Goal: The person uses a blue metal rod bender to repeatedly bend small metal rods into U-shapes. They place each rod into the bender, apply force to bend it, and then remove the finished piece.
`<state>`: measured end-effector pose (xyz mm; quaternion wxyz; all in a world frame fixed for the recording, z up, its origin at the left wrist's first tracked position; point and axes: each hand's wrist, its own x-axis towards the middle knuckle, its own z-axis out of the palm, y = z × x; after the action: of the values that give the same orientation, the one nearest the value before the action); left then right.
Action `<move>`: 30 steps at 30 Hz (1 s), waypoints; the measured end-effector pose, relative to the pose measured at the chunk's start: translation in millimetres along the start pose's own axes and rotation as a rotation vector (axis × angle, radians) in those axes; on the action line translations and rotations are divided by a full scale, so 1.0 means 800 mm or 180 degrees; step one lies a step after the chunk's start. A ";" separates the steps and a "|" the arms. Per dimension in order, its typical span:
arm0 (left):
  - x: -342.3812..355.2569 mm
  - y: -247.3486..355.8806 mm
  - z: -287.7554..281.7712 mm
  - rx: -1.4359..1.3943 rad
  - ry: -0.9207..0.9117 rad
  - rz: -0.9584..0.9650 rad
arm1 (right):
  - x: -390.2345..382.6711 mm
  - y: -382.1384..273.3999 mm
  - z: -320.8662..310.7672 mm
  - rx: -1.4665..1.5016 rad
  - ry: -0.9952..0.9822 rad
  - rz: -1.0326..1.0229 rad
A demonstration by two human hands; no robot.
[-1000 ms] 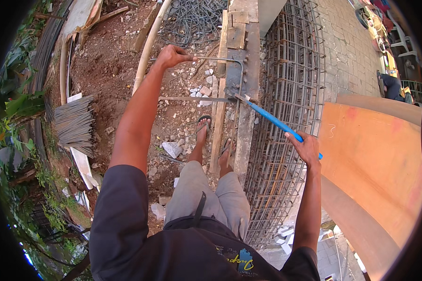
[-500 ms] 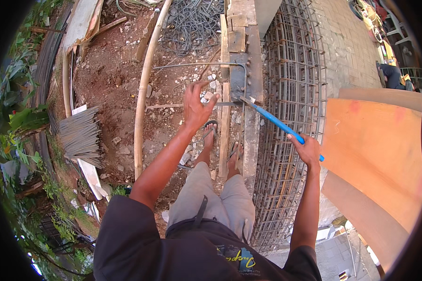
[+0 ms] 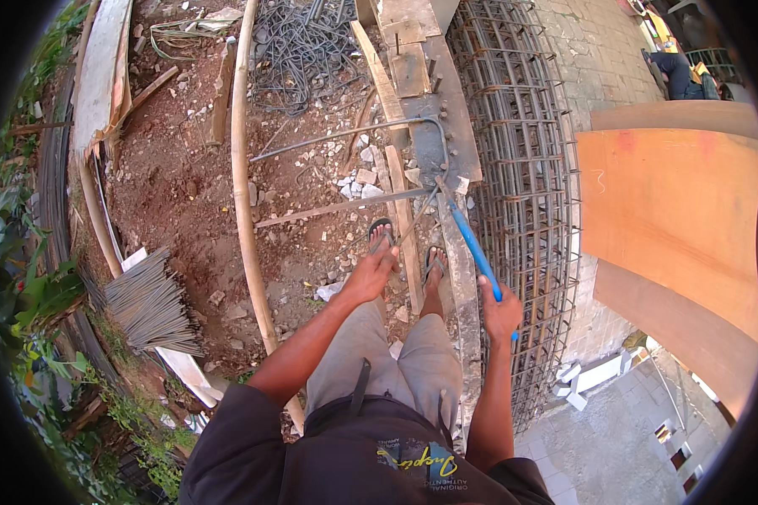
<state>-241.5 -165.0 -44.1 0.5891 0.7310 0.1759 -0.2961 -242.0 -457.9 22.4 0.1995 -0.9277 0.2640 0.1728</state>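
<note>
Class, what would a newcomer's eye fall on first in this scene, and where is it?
First, the bright blue handle in the right grip, right of centre. Next, the large orange board at the right. Between them, the long steel cage running down from the top edge.

A dark T-shirt tops grey shorts and, seemingly, flip-flops

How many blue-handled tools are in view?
1: the blue-handled tool in the right hand, its head at the bent metal rod. Others could be hidden in the clutter.
</note>
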 end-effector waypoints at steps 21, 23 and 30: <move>-0.026 0.072 -0.060 0.0441 0.0104 -0.0549 | -0.001 0.030 0.005 0.1857 -0.2226 0.0264; -0.025 0.054 -0.047 0.0908 0.0541 -0.0563 | 0.020 0.046 0.004 0.2388 -0.3118 0.0142; 0.030 0.104 -0.013 0.2985 0.2065 0.1553 | 0.030 0.070 0.038 0.3175 -0.3670 0.0047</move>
<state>-170.3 -177.8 5.2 0.1724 0.9839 0.0251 0.0386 -260.2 -497.5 -29.7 0.7002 -0.4888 0.1710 0.4915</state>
